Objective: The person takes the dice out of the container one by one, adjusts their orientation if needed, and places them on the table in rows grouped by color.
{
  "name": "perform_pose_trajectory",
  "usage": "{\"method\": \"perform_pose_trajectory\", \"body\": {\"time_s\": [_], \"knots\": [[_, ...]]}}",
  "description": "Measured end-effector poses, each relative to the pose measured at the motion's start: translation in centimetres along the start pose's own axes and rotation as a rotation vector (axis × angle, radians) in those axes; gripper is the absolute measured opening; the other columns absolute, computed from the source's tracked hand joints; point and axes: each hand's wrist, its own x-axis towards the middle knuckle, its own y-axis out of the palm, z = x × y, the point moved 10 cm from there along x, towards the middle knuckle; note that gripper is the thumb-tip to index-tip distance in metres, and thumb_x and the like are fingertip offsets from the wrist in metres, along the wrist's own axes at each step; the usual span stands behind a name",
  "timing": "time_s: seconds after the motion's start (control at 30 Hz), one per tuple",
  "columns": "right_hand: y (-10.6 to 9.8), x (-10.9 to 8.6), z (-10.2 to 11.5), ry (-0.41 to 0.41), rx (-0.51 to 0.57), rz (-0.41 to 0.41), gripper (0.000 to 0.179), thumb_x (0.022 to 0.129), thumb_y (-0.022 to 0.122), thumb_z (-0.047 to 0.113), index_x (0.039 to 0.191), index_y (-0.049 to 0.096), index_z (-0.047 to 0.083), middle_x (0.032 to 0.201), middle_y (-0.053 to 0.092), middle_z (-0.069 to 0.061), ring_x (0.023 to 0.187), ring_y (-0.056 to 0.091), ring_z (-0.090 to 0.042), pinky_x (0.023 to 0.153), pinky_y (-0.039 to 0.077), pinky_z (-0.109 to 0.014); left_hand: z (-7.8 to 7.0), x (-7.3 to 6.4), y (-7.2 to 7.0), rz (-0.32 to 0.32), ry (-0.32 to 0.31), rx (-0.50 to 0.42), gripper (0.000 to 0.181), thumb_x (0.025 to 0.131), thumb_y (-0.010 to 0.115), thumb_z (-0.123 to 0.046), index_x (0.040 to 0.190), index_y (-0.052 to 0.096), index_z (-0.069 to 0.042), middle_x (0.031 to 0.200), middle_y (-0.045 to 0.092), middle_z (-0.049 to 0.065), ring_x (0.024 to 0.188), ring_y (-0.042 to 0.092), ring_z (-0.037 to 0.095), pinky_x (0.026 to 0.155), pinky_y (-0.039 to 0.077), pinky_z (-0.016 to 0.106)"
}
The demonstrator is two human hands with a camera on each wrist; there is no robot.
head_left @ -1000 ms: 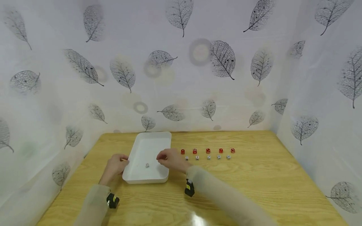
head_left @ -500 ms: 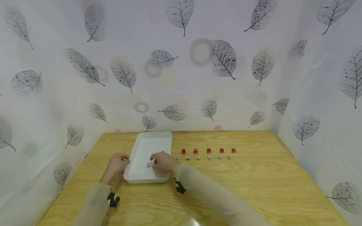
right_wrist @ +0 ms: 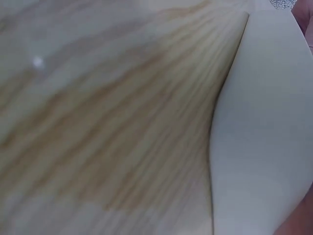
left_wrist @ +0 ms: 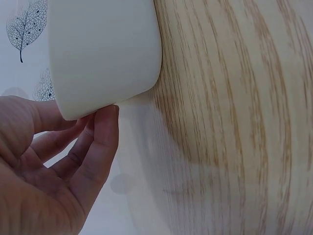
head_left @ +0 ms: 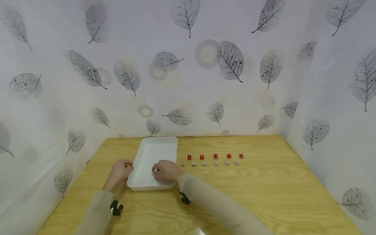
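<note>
In the head view a white rectangular tray (head_left: 147,156) lies on the wooden table. My left hand (head_left: 118,173) grips its left rim; in the left wrist view the thumb is over the edge and the fingers (left_wrist: 100,147) bear on the outer wall. My right hand (head_left: 167,171) reaches over the right wall into the tray. Its thumb and forefinger are around a small white die (head_left: 153,173) on the tray floor, partly hidden by the fingertips. In the right wrist view the tray's wall (right_wrist: 264,122) covers most of this hand.
Right of the tray, several red dice (head_left: 215,156) form a row at the back. Several white dice (head_left: 204,163) form a second row just in front. Leaf-patterned curtains (head_left: 217,98) enclose the table's back and sides.
My right hand has moved left and slightly down, from the tray's right side to the die, and its fingers have closed around it. The left hand has stayed on the rim.
</note>
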Motion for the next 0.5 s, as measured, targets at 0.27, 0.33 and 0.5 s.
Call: {"method": "perform_pose_trajectory", "body": {"time_s": [0.27, 0.33, 0.5], "knots": [[0.38, -0.26, 0.32, -0.016, -0.025, 0.011, 0.021, 0.091, 0.068, 0.032, 0.112, 0.071, 0.027, 0.095, 0.062, 0.012, 0.082, 0.055, -0.002, 0.07, 0.045, -0.019, 0.14, -0.15, 0.05, 0.0, 0.001, -0.001, 0.031, 0.094, 0.052, -0.009, 0.117, 0.062, 0.009, 0.103, 0.066, 0.024, 0.076, 0.064, 0.023, 0.056, 0.053, 0.031], [0.15, -0.26, 0.32, -0.024, -0.006, -0.009, 0.017, 0.092, 0.068, 0.028, 0.108, 0.072, 0.025, 0.098, 0.065, 0.011, 0.086, 0.058, -0.003, 0.074, 0.047, -0.019, 0.15, -0.1, -0.08, -0.008, 0.002, 0.002, 0.031, 0.094, 0.052, -0.009, 0.117, 0.062, 0.009, 0.103, 0.066, 0.024, 0.076, 0.063, 0.022, 0.056, 0.053, 0.031], [-0.49, -0.31, 0.17, -0.048, 0.087, -0.027, 0.014, 0.093, 0.067, 0.022, 0.105, 0.072, 0.021, 0.103, 0.07, 0.009, 0.094, 0.061, -0.003, 0.084, 0.049, -0.02, 0.24, -0.01, -0.13, -0.008, -0.01, -0.003, 0.031, 0.094, 0.052, -0.009, 0.118, 0.061, 0.008, 0.106, 0.065, 0.024, 0.079, 0.063, 0.023, 0.057, 0.053, 0.031]]}}
